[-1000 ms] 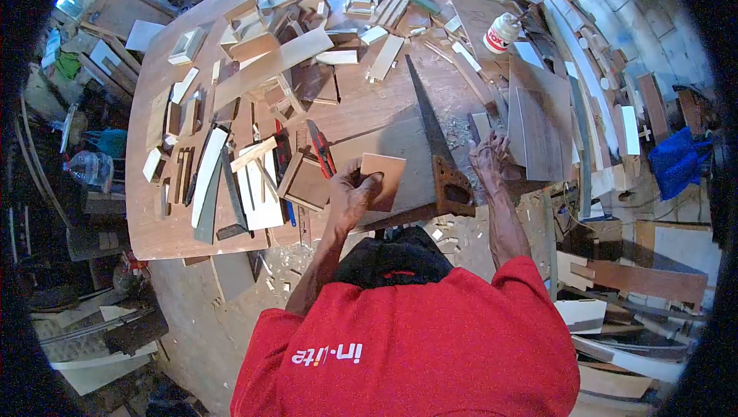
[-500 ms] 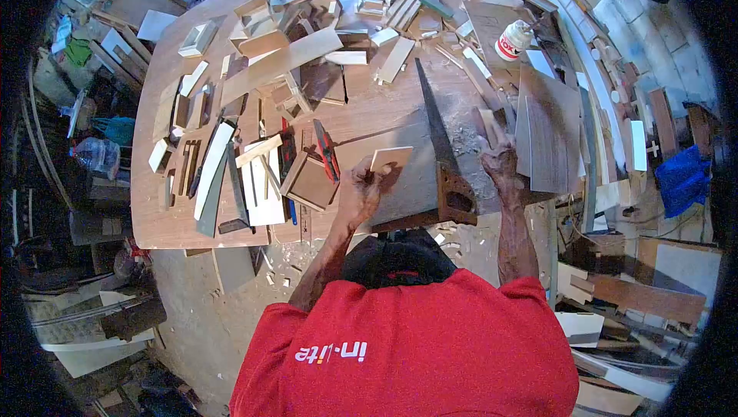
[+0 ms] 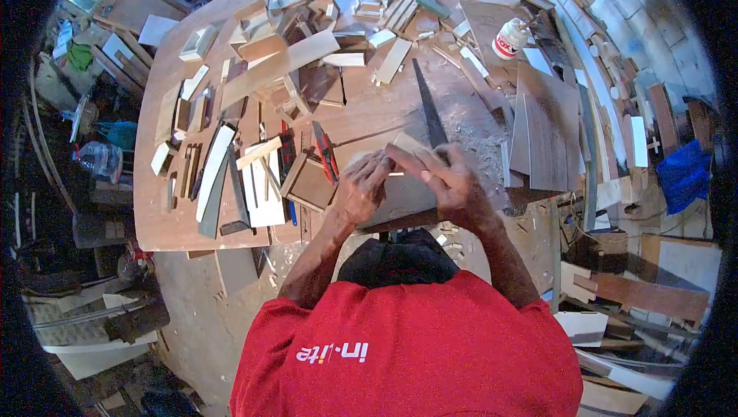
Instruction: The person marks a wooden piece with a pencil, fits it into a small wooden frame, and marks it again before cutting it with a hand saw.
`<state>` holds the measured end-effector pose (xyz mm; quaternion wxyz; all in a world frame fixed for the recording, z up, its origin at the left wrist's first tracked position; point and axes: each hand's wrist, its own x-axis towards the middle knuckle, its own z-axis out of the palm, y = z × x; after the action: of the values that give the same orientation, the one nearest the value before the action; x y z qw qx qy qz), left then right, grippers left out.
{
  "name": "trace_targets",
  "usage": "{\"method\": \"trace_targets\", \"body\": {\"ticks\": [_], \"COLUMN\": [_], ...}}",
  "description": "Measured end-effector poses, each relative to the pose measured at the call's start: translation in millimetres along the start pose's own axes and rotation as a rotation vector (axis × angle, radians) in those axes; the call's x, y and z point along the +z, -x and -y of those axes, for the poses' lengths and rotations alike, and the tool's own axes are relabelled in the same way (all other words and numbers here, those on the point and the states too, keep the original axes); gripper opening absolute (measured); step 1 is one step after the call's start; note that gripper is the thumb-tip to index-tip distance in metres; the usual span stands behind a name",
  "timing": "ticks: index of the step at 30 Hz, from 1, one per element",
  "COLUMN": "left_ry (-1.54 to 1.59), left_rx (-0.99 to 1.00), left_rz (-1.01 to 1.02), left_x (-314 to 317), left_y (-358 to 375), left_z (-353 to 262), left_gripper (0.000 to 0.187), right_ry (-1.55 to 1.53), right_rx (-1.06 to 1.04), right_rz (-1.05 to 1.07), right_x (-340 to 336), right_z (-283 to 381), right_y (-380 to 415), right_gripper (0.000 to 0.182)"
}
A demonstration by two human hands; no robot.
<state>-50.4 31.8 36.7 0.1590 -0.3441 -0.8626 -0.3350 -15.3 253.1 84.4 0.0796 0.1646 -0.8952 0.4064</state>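
Note:
My right hand [image 3: 460,190] is closed round a short wooden block [image 3: 415,157], pale on top with a reddish-brown side. The block's left end meets the fingers of my left hand [image 3: 361,190]. Held in that left hand is a small thin wooden panel [image 3: 396,174]; only a pale edge of it shows under the block, the rest being hidden. Behind the right hand lies a handsaw [image 3: 432,113], its blade pointing away from me and its handle covered by the hand and forearm.
Wooden strips and small box frames [image 3: 257,25] crowd the workbench [image 3: 173,225] at left and back. Red-black pliers [image 3: 325,152] lie beside a small wooden box [image 3: 309,180]. At right stand a white glue bottle [image 3: 510,39] and leaning brown boards [image 3: 546,132]. Sawdust lies near the saw.
My right hand has picked up the wooden block from the right of the saw and brought it left to the panel. My left hand has turned the panel, which is now mostly hidden.

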Motion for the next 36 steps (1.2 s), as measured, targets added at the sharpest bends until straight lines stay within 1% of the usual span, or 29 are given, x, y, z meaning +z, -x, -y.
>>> {"method": "trace_targets", "body": {"ticks": [2,3,4,5,6,7,8,9,10,12,13,15,16,18,19,20,21,22,23,24,25,26,28,29,30,31,32,34,36], "left_ry": [0.021,0.042,0.042,0.223,0.403,0.399,0.598,0.802,1.006,1.038,1.067,1.096,1.051,1.004,0.974,0.941,0.796,0.793,0.981,1.165,1.036,1.035,1.162,1.18,1.182,1.282,1.383,1.434,1.522], "left_rx": [0.079,0.072,0.085,-0.223,-0.542,-0.543,-0.657,-0.776,-0.894,-0.912,-0.92,-0.922,-0.886,-0.853,-0.807,-0.762,-0.876,-0.879,-0.904,-0.922,-1.01,-1.014,-0.987,-0.959,-0.956,-0.925,-0.891,-0.912,-0.85], "left_rz": [-0.036,-0.087,-0.087,-0.01,0.079,0.078,0.08,0.087,0.093,0.068,0.104,0.14,0.166,0.192,0.155,0.119,0.065,0.055,-0.126,-0.316,-0.291,-0.295,-0.344,-0.376,-0.376,-0.432,-0.487,-0.522,-0.702], "left_x": [-4,-7,-8,-7,-8,-10,-12,-14,-17,-18,-15,-11,-9,-5,-1,-1,-19,-17,-9,-13,-17,-17,-13,-9,-3,3,8,17,25], "left_y": [2,4,1,1,6,5,0,-4,-6,-5,-2,-3,-4,-3,-2,1,-7,-3,3,2,4,4,-6,-10,-12,-15,-18,-21,-22], "left_z": [-3,-6,-6,-9,-14,-15,-13,-15,-17,-20,-16,-14,-17,-16,-10,-6,-15,0,25,29,31,30,21,19,19,21,21,18,15], "left_gripper": [0.043,0.037,0.037,0.03,0.024,0.024,0.022,0.022,0.022,0.023,0.023,0.024,0.024,0.024,0.024,0.026,0.025,0.025,0.025,0.026,0.026,0.026,0.027,0.027,0.027,0.027,0.026,0.025,0.013], "right_ry": [0.039,0.096,0.156,0.035,0.033,-0.132,-0.291,-0.596,-0.598,-1.129,-1.13,-1.255,-1.255,-0.929,-1.49,-1.495,-1.193,-0.892,-0.891,-0.804,-0.717,-0.717,-0.787,-0.787,-1.0,-1.211,-1.208,-1.41,-1.443], "right_rx": [0.014,0.185,0.362,0.499,0.506,0.439,0.363,0.562,0.562,0.699,0.704,0.521,0.522,0.278,0.631,0.629,0.544,0.455,0.446,0.44,0.435,0.436,0.409,0.407,0.536,0.664,0.66,0.681,0.688], "right_rz": [0.0,0.107,0.207,0.243,0.256,0.09,-0.082,-0.083,-0.084,-0.036,-0.038,0.046,0.045,0.109,0.154,0.158,0.134,0.113,0.128,0.124,0.109,0.115,-0.204,-0.204,-0.247,-0.29,-0.293,-0.265,-0.245], "right_x": [-3,-10,-17,-21,-15,-8,-5,-5,-5,-5,5,27,29,34,32,36,40,39,29,14,7,16,36,40,38,39,44,50,55], "right_z": [-22,-25,-31,-44,-54,-62,-69,-63,-57,-48,-57,-72,-70,-56,-46,-57,-79,-93,-91,-81,-74,-79,-85,-79,-53,-35,-30,-17,-5], "right_y": [3,0,-2,0,9,11,11,10,11,18,25,32,31,20,12,19,32,43,49,55,57,57,48,45,35,27,25,22,22], "right_gripper": [0.037,0.037,0.036,0.04,0.04,0.042,0.043,0.043,0.043,0.04,0.04,0.036,0.036,0.032,0.031,0.031,0.034,0.037,0.037,0.039,0.041,0.041,0.044,0.044,0.044,0.045,0.045,0.045,0.045]}}
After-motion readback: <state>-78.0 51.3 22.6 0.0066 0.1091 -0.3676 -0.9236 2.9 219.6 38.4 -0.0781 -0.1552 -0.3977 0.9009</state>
